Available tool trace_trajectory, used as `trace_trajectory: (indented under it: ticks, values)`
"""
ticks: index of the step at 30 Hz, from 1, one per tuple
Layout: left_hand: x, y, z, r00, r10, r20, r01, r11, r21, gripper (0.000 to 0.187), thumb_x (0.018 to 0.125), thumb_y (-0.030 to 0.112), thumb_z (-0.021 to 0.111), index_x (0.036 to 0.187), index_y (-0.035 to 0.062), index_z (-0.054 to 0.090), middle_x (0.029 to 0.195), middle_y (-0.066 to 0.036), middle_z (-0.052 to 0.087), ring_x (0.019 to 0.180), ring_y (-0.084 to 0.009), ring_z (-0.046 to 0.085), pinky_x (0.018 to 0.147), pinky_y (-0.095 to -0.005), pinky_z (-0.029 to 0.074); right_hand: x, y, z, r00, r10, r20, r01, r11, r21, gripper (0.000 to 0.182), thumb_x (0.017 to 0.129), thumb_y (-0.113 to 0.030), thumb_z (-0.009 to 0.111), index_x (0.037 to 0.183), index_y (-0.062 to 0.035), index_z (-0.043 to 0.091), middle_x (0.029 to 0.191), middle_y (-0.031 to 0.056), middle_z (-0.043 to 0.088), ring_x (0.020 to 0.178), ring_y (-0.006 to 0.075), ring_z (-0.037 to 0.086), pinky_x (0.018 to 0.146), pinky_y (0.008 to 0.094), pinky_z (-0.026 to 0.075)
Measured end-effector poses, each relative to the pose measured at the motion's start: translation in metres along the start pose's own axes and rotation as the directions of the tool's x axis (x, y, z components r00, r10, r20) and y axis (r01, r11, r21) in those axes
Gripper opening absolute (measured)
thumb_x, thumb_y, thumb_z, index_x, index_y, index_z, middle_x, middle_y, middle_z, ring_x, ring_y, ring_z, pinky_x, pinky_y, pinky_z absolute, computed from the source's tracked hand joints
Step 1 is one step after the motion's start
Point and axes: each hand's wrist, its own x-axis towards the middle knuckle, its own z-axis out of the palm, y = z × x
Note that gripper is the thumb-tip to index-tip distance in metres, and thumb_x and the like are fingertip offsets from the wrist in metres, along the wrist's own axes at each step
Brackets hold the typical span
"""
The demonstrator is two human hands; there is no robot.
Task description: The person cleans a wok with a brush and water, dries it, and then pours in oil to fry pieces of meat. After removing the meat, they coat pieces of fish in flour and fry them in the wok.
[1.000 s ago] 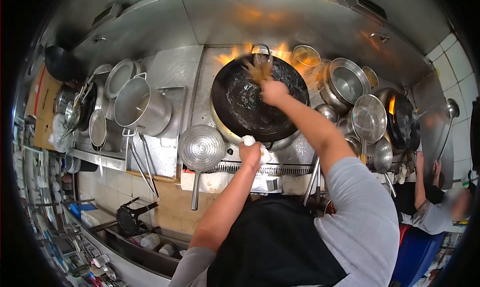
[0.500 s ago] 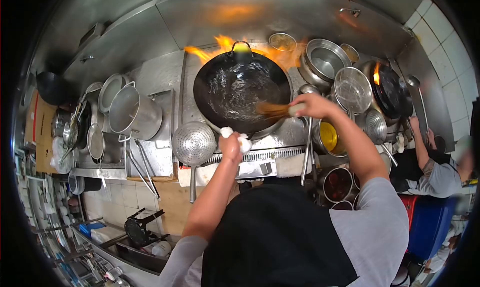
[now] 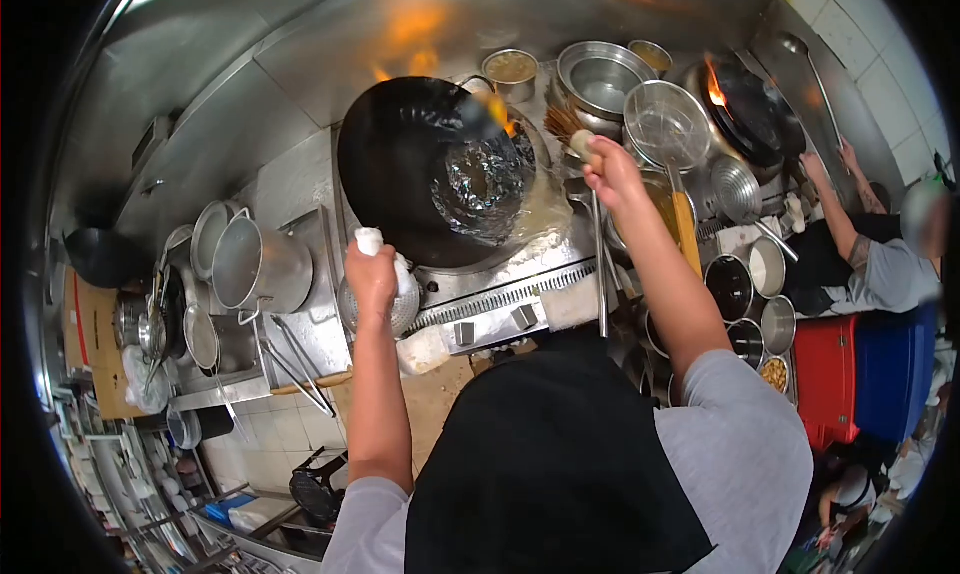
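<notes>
Black wok (image 3: pixel 420 174) tilted up, water pouring out; brush (image 3: pixel 566 126) raised beside it.

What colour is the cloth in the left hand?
White; the cloth shows in the head view, gripped by the left hand.

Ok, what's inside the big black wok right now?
The wok is tipped up by the left hand; only shiny water pools at its lower right side. No food shows. The burner beneath is hidden, though flames lick the rim.

One head-worn camera is looking steeply down from above the person's shoulders, facing the stove. The tilted wok (image 3: pixel 420 169) is sitting near, just above frame centre, and a fisheye lens is curving everything around it.
</notes>
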Motion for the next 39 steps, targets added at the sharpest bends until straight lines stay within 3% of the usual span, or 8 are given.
trace_trajectory:
  ticks: [10,16,19,23,28,31,37,39]
  values:
    - [-0.030,0.047,-0.003,0.936,0.351,0.020,-0.341,0.893,0.295,0.050,0.075,0.014,0.070,0.121,-0.0024,0.061,0.113,-0.028,0.058,0.105,-0.0489,0.058,0.092,-0.0506,0.049,0.063,0.060,0.024,0.990,0.105,-0.090,-0.123,0.967,-0.223,0.022,0.094,-0.026,0.069,0.105,-0.0088,0.064,0.076,0.0059,0.057,0.060,0.0197,0.057,0.054,0.0346,0.052]
    - [-0.070,0.017,-0.019,0.758,0.645,0.093,-0.636,0.702,0.320,0.058,0.073,0.009,0.075,0.128,0.0012,0.060,0.117,-0.028,0.058,0.109,-0.0509,0.057,0.095,-0.0533,0.049,0.039,0.071,0.042,0.979,-0.008,-0.202,-0.077,0.910,-0.407,0.016,0.096,-0.017,0.065,0.084,-0.0072,0.060,0.062,0.0019,0.051,0.046,0.0179,0.048,0.044,0.0322,0.048]
    - [-0.059,0.002,-0.019,0.897,0.433,0.088,-0.441,0.870,0.220,0.051,0.074,0.009,0.071,0.123,0.0004,0.060,0.114,-0.029,0.061,0.106,-0.0474,0.060,0.094,-0.0518,0.049,0.053,0.037,0.008,0.976,0.216,-0.039,-0.218,0.973,-0.070,0.021,0.091,-0.014,0.063,0.108,-0.0045,0.057,0.089,0.0113,0.055,0.059,0.0204,0.053,0.046,0.0324,0.050]
    - [-0.039,-0.006,-0.012,0.990,-0.027,0.136,0.038,0.996,-0.078,0.025,0.078,0.005,0.063,0.102,-0.0010,0.061,0.093,-0.016,0.066,0.083,-0.0308,0.066,0.076,-0.0419,0.052,0.008,-0.067,0.032,0.990,-0.131,0.054,0.130,0.991,0.017,0.024,0.093,-0.015,0.060,0.115,-0.0042,0.056,0.088,0.0122,0.062,0.054,0.0205,0.060,0.047,0.0338,0.051]
    - [-0.056,-0.056,0.033,0.825,-0.445,0.348,0.561,0.578,-0.593,0.017,0.082,-0.003,0.057,0.099,-0.0016,0.060,0.090,-0.014,0.067,0.077,-0.0266,0.070,0.067,-0.0409,0.059,-0.045,-0.217,0.077,0.657,-0.617,0.433,0.674,0.738,0.029,0.032,0.098,-0.018,0.063,0.122,0.0027,0.060,0.097,0.0128,0.067,0.065,0.0209,0.066,0.059,0.0344,0.058]
    - [-0.059,-0.064,0.069,0.746,-0.463,0.479,0.642,0.308,-0.703,0.023,0.084,-0.004,0.058,0.106,0.0000,0.054,0.087,-0.012,0.061,0.073,-0.0287,0.069,0.065,-0.0437,0.061,-0.041,-0.264,0.125,0.559,-0.787,0.261,0.810,0.586,0.031,0.051,0.093,-0.008,0.072,0.137,0.0050,0.048,0.098,0.0158,0.067,0.071,0.0234,0.068,0.059,0.0360,0.059]
    - [-0.038,-0.056,0.122,0.770,-0.517,0.375,0.584,0.334,-0.740,0.027,0.083,-0.004,0.062,0.109,-0.0043,0.055,0.092,-0.015,0.065,0.076,-0.0282,0.070,0.066,-0.0433,0.061,0.056,-0.226,0.205,0.442,-0.884,0.151,0.893,0.417,-0.167,0.071,0.081,-0.013,0.086,0.141,-0.0022,0.049,0.093,0.0110,0.068,0.069,0.0208,0.066,0.057,0.0353,0.055]
    - [-0.032,-0.077,0.134,0.797,-0.487,0.357,0.568,0.405,-0.716,0.028,0.084,-0.004,0.061,0.112,-0.0031,0.054,0.091,-0.015,0.065,0.077,-0.0286,0.071,0.066,-0.0437,0.062,0.102,-0.164,0.209,0.029,-0.931,0.363,0.882,-0.147,-0.447,0.065,0.076,-0.018,0.084,0.131,0.0008,0.056,0.099,0.0155,0.067,0.089,0.0306,0.066,0.082,0.0395,0.054]
